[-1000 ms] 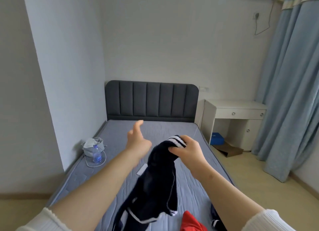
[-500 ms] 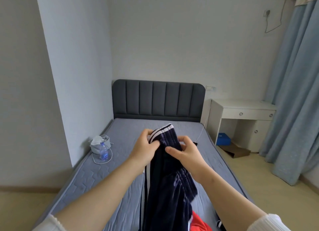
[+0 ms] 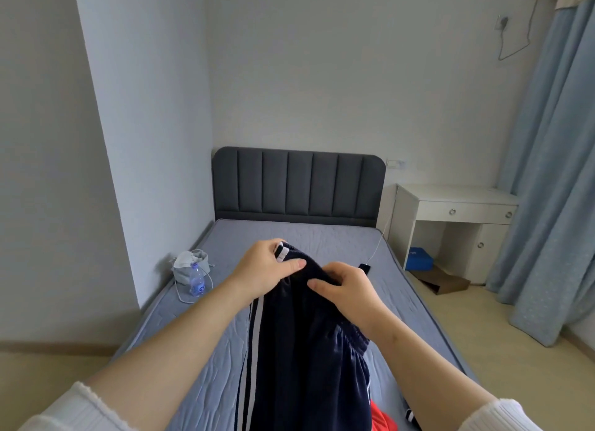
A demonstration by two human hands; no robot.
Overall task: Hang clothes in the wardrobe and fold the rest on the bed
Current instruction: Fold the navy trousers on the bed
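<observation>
A navy garment with white side stripes [image 3: 299, 359] hangs in front of me over the grey bed [image 3: 322, 240]. My left hand [image 3: 262, 271] pinches its top edge at the white-striped corner. Close beside it, my right hand [image 3: 346, 289] grips the same top edge a little to the right. The cloth drapes down between my forearms to the mattress. A red garment [image 3: 381, 419] peeks out below it at the bottom edge, and a bit of another dark striped piece [image 3: 410, 416] lies beside that.
A water bottle [image 3: 197, 280] and a grey pouch with a face mask [image 3: 190, 264] sit at the bed's left edge by the wall. A phone on a white cable [image 3: 365, 267] lies on the right side. A white desk [image 3: 450, 211] and blue curtain [image 3: 553, 179] stand to the right.
My left hand, free and raised a second ago, has come in and taken the garment's top edge beside my right hand. The garment now hangs lengthwise, stripes down its left side.
</observation>
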